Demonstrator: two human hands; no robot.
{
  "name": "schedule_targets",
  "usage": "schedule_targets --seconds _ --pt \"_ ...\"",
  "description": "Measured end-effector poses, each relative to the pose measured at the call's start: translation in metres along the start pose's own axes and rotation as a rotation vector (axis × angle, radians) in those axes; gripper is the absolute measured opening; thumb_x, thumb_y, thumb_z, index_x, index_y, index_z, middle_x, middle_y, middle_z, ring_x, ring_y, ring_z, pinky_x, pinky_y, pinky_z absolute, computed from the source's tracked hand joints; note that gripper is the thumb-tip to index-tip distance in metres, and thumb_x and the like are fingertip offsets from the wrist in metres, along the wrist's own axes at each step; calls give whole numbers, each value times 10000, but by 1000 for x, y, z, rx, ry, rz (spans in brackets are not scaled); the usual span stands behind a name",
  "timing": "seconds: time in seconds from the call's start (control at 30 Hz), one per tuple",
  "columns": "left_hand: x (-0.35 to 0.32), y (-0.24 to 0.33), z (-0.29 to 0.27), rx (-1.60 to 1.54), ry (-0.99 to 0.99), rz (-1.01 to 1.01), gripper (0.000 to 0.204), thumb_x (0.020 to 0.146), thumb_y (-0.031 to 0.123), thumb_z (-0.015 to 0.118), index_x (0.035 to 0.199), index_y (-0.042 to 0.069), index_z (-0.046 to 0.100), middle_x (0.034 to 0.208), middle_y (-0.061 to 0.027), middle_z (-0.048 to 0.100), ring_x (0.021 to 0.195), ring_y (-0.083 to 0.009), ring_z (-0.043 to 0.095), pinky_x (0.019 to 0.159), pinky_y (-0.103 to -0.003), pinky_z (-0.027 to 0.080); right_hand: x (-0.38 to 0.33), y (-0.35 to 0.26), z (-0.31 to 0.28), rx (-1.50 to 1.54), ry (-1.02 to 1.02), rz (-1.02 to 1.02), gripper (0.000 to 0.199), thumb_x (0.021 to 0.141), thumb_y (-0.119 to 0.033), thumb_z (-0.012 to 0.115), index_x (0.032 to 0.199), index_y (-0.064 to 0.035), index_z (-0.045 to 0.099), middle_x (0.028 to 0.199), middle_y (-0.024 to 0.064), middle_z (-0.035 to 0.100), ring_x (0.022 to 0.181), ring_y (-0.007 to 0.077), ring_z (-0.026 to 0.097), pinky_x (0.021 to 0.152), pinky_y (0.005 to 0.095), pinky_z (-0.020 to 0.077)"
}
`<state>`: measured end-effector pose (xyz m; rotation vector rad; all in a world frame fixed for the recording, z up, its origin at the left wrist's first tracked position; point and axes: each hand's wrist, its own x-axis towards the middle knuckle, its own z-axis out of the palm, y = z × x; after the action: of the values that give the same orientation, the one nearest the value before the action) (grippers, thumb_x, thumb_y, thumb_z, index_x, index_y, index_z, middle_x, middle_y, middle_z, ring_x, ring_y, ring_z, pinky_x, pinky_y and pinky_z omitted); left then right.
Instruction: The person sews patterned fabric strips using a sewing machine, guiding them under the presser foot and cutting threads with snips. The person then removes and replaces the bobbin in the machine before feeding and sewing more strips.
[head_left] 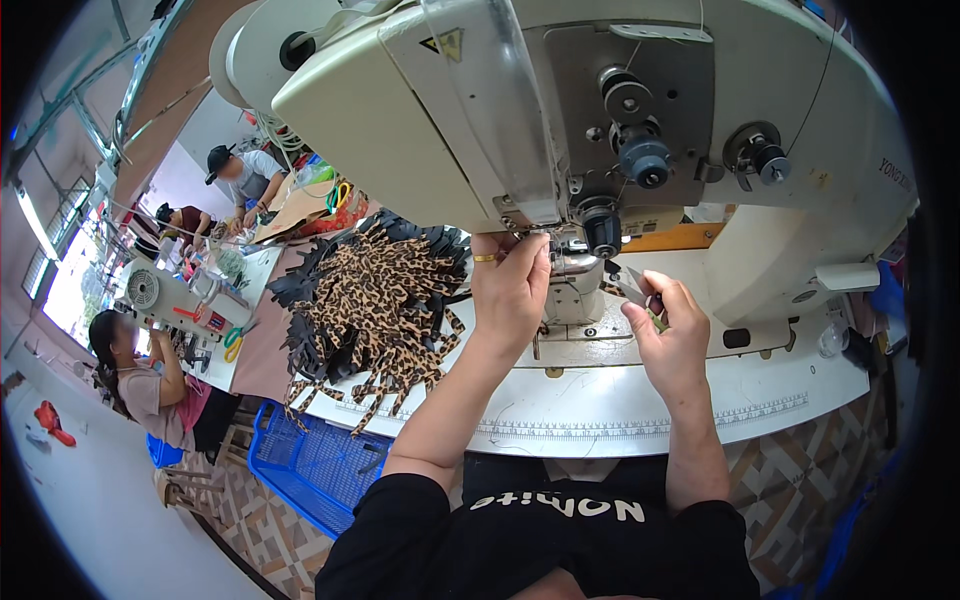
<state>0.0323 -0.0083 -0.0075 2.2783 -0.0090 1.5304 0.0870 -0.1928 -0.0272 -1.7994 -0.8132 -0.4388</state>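
My left hand, with a gold ring, reaches up under the head of a cream sewing machine. Its thumb and fingers are pinched together beside the needle area; whatever is between them is too small or hidden to make out. To the right of the needle post, my right hand is closed around small thread snips. Their metal blades point up and left toward the post, apart from my left hand. Left of my left forearm lies a heap of leopard-print and black fabric strips.
A ruler strip runs along the white table's front edge. Some leopard strips hang over the edge above a blue plastic basket. Green-handled scissors lie farther left. One person sits at another machine; two more work behind.
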Motion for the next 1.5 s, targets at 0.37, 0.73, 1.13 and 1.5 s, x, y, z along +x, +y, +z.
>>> schedule_targets --seconds 0.37,0.73,1.13,1.5 --pt "0 -1 0 -33 11 22 155 776 -25 631 925 16 623 934 -108 477 749 -205 504 610 -290 445 -2 0 3 7 -19 18 330 727 -38 694 1030 -25 564 818 63 579 665 151 498 622 264 442" --pt "0 -3 2 -53 18 37 148 783 -29 624 925 11 619 968 -111 466 748 -202 505 613 -288 442 -4 0 7 19 -41 42 336 724 -33 697 1033 -16 568 839 78 595 673 157 527 626 267 451" --pt "-1 -4 3 -6 35 33 155 759 -7 651 910 25 635 910 -102 479 703 -202 507 589 -290 446 2 -6 9 15 -36 0 366 705 -28 714 1040 -18 566 831 74 589 659 144 521 620 265 450" --pt "-3 -8 1 23 12 54 314 684 -105 593 948 49 665 873 -94 483 683 -213 512 567 -294 441 52 -22 49 -422 73 -445 167 741 -113 630 906 -135 619 635 61 570 567 262 514 620 393 381"
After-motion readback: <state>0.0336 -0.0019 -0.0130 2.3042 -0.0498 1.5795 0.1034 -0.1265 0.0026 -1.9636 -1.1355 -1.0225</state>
